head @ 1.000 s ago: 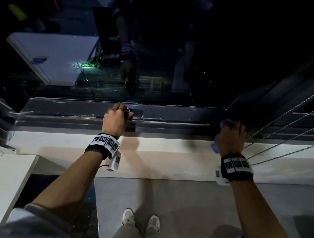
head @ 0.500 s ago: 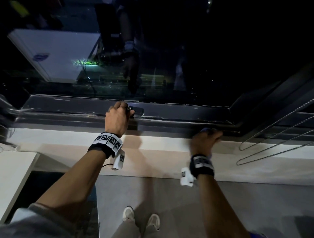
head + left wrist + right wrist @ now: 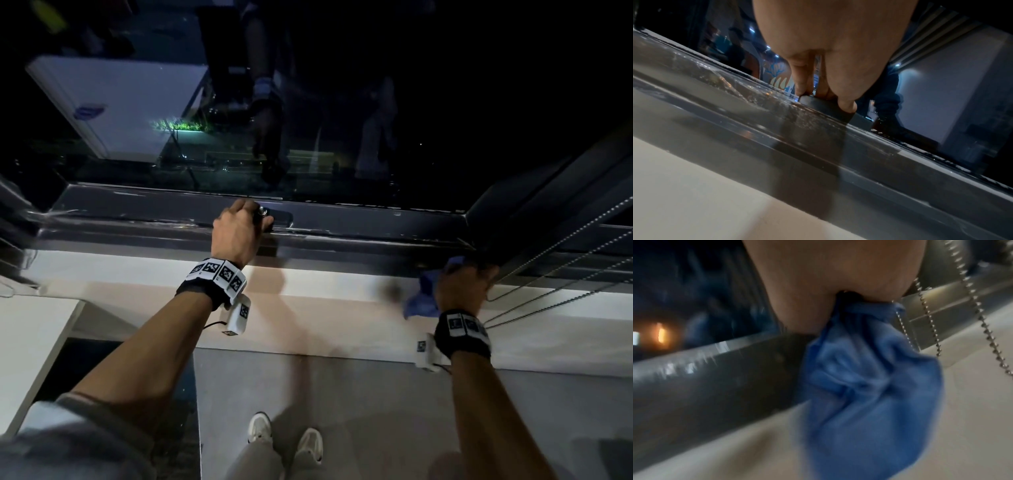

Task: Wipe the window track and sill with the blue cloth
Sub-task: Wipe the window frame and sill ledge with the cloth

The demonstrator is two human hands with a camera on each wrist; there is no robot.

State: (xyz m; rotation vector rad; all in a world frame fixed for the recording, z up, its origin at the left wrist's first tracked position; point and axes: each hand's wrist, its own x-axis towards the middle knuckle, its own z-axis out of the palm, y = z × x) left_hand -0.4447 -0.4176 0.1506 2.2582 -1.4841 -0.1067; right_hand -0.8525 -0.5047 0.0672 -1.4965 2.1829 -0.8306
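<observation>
The dark grey window track [image 3: 359, 236] runs across the head view above the pale sill [image 3: 325, 301]. My right hand [image 3: 462, 287] grips the bunched blue cloth [image 3: 423, 298] at the track's right end, by the frame corner. In the right wrist view the blue cloth [image 3: 865, 386] hangs from my fist over the track [image 3: 705, 386] onto the sill. My left hand [image 3: 239, 233] curls its fingers over the black window handle [image 3: 281, 217] mid-track. The left wrist view shows the fingertips [image 3: 846, 104] on that handle [image 3: 826, 110].
Bead chains [image 3: 548, 274] from a blind hang at the right, next to my right hand, seen as chains [image 3: 970, 305] beside the cloth. A white cabinet top [image 3: 30, 342] stands at the lower left. My feet [image 3: 284, 442] are on the grey floor below.
My right hand slid the cloth left along the track, then back right to the corner. The left hand has stayed on the handle.
</observation>
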